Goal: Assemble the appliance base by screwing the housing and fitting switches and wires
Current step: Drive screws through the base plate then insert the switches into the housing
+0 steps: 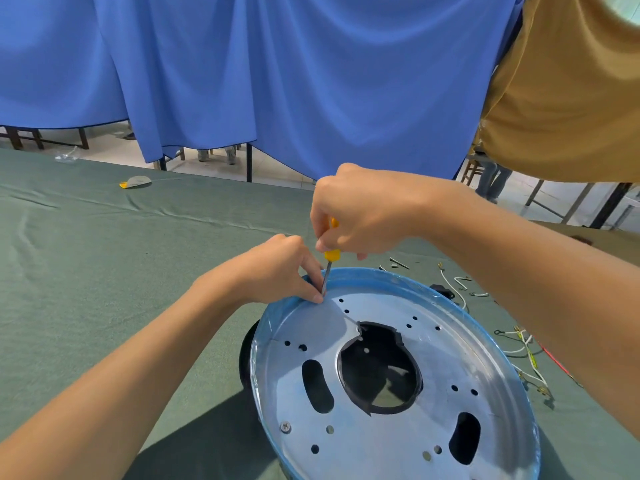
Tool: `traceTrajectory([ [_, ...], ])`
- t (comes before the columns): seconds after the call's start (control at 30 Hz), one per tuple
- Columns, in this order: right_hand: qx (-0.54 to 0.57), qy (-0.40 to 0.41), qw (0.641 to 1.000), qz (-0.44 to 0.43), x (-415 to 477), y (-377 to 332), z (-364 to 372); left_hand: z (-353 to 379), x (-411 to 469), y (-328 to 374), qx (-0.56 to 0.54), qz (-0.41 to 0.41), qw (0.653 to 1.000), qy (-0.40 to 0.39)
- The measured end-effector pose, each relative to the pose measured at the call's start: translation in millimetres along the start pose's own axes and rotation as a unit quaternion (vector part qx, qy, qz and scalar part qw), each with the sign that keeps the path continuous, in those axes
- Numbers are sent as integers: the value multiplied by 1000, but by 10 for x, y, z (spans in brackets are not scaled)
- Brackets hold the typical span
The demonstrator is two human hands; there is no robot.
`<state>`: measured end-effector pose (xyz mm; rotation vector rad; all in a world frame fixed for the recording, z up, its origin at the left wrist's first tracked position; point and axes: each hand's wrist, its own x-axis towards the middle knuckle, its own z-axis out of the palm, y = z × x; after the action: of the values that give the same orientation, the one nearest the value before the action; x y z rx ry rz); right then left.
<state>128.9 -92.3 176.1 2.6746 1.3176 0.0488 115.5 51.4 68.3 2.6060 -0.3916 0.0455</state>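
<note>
L hand [277, 271] fingers [311, 273] pinch the screwdriver [331, 253] shaft low, at the housing [450, 362] far rim; housing sits on worktop [104, 271]. R hand [360, 213] wraps the handle. Keep shaft upright, press while turning. Wires [523, 344] lie right.

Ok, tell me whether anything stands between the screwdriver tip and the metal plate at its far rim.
Nothing separate shows there. The right hand holds the yellow-handled screwdriver nearly upright over the far rim of the metal plate. Only the left hand is in the way: it pinches around the tip and hides the contact point.
</note>
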Motion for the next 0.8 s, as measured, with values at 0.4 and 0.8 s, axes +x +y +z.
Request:
traceTrajectory([
  [0.4, 15, -49, 997, 58, 60, -85, -61, 12, -11, 4, 33, 17, 999, 12],
  [0.8, 8, 1, 998, 55, 121, -33, 16, -1, -36, 18, 74, -3, 997, 26],
])
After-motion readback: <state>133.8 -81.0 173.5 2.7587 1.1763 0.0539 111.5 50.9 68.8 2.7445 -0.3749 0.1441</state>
